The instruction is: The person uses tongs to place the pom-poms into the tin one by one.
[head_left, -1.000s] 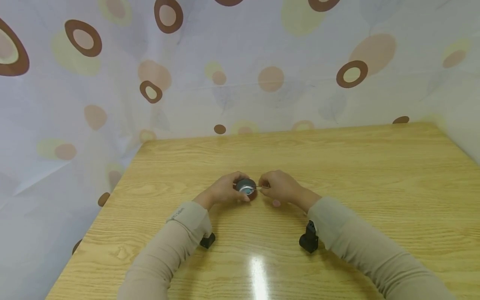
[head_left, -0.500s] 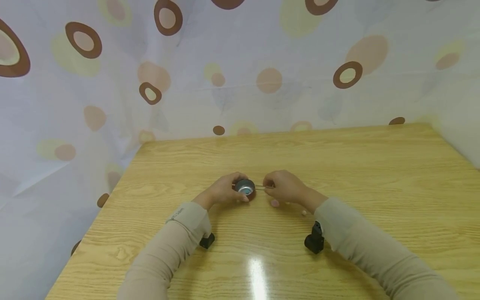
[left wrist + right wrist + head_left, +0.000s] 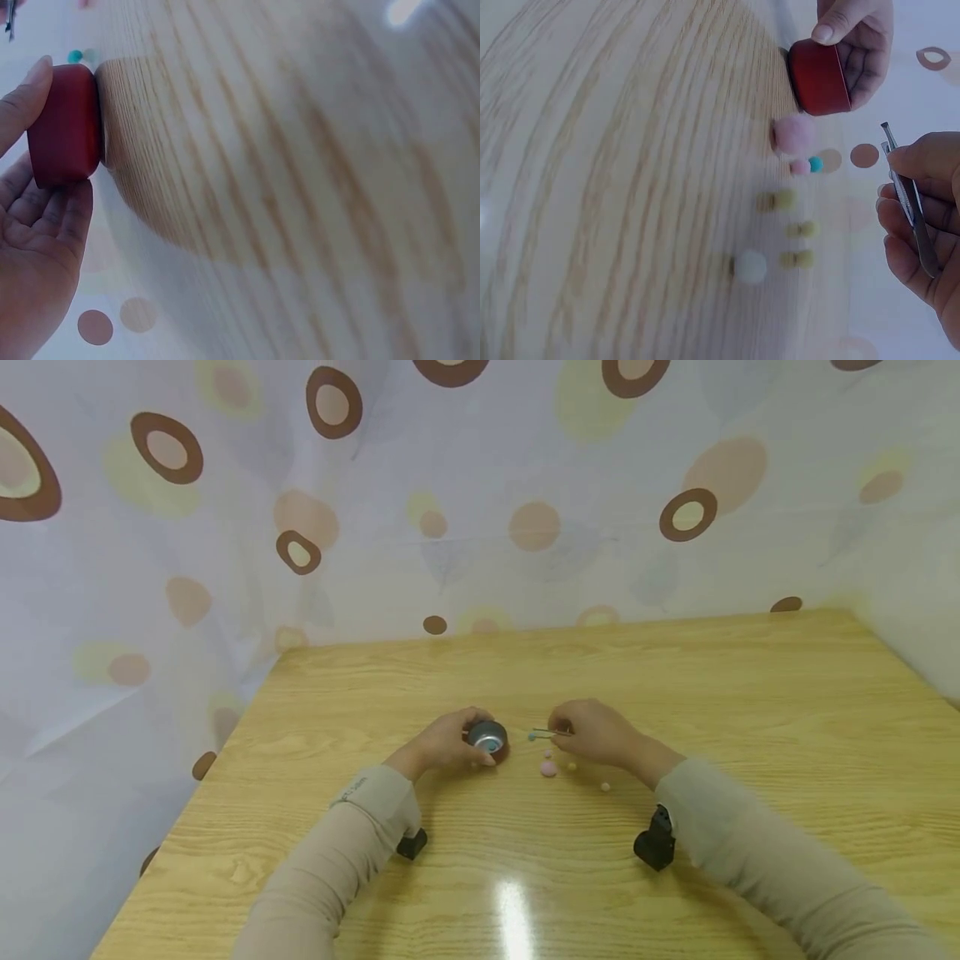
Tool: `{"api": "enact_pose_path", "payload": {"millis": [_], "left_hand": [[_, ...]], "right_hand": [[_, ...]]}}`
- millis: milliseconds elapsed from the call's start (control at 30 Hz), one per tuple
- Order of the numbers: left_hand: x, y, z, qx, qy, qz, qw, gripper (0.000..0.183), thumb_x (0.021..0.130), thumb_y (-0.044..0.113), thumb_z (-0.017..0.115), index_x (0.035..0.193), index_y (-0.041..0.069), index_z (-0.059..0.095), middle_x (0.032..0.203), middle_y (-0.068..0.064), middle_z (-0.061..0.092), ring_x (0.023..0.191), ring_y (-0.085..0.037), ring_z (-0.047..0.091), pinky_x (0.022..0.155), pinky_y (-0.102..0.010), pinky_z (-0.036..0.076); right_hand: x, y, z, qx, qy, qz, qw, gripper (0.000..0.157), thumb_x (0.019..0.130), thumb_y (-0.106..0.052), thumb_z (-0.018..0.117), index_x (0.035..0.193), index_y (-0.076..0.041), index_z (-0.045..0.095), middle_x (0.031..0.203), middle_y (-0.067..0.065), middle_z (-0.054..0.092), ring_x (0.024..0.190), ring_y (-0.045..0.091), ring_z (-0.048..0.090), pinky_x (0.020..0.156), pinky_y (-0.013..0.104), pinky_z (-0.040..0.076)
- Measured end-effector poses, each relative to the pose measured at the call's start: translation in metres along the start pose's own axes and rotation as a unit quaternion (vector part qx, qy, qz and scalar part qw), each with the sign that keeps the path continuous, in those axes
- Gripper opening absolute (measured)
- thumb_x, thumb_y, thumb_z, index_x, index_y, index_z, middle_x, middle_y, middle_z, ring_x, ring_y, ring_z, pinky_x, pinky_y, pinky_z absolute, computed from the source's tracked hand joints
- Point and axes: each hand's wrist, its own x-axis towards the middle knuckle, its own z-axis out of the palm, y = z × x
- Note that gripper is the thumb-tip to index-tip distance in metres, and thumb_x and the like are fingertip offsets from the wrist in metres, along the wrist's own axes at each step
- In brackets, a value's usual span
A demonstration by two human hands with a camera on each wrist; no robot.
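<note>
My left hand grips a small round bowl, thumb on the near side and fingers around the far side. Its outside is red in the left wrist view, its inside shiny metal, with something teal at the bottom. To the right, my right hand pinches metal tweezers that point left towards the bowl. Their tips stand slightly apart with nothing between them. A teal pom-pom lies on the table near the tips, touching or close beside a small pink pom-pom.
A larger pink pom-pom lies between bowl and right hand. Several yellow pom-poms and a white pom-pom are scattered nearer the right wrist. The wooden table meets a patterned sheet behind.
My right hand has drawn the tweezers rightward, from the bowl's rim to above the loose pom-poms, more of which now show. The left hand and bowl have stayed nearly still.
</note>
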Motion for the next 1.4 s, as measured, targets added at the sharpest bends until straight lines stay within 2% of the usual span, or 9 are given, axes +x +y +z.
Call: {"api": "enact_pose_path", "payload": {"millis": [400, 700, 1133, 1400], "left_hand": [[-0.001, 0.001, 0.000, 0.007, 0.001, 0.003, 1.0000, 0.055, 0.068, 0.023, 0.073, 0.116, 0.014, 0.047, 0.110, -0.003, 0.050, 0.106, -0.023, 0.045, 0.085, -0.033, 0.039], [-0.001, 0.000, 0.000, -0.001, 0.003, 0.001, 1.0000, 0.054, 0.068, 0.022, 0.073, 0.115, 0.014, 0.048, 0.109, -0.002, 0.050, 0.105, -0.022, 0.045, 0.085, -0.034, 0.038], [0.000, -0.002, 0.000, 0.003, -0.001, 0.008, 1.0000, 0.054, 0.068, 0.023, 0.073, 0.115, 0.014, 0.048, 0.110, -0.001, 0.050, 0.107, -0.022, 0.045, 0.085, -0.033, 0.039], [0.000, -0.002, 0.000, 0.003, -0.003, 0.010, 0.9999, 0.056, 0.068, 0.024, 0.073, 0.116, 0.013, 0.047, 0.111, -0.003, 0.050, 0.107, -0.024, 0.044, 0.085, -0.033, 0.039]], "right_hand": [[-0.016, 0.012, -0.014, -0.008, 0.006, 0.012, 1.000, 0.008, 0.079, -0.008, 0.060, 0.083, -0.002, 0.062, 0.079, 0.005, 0.061, 0.071, 0.017, 0.056, 0.065, 0.036, 0.046], [-0.022, 0.021, -0.014, -0.010, 0.005, 0.030, 0.999, 0.006, 0.079, -0.010, 0.060, 0.081, -0.005, 0.062, 0.076, 0.001, 0.059, 0.067, 0.012, 0.053, 0.064, 0.035, 0.045], [-0.029, 0.032, -0.013, -0.006, -0.004, 0.034, 0.999, 0.005, 0.077, -0.007, 0.060, 0.080, -0.003, 0.061, 0.074, 0.001, 0.058, 0.065, 0.013, 0.050, 0.061, 0.035, 0.044], [-0.030, 0.037, -0.010, 0.000, -0.010, 0.051, 0.999, 0.005, 0.078, -0.006, 0.058, 0.079, -0.003, 0.061, 0.071, 0.000, 0.058, 0.059, 0.011, 0.046, 0.056, 0.030, 0.042]]}}
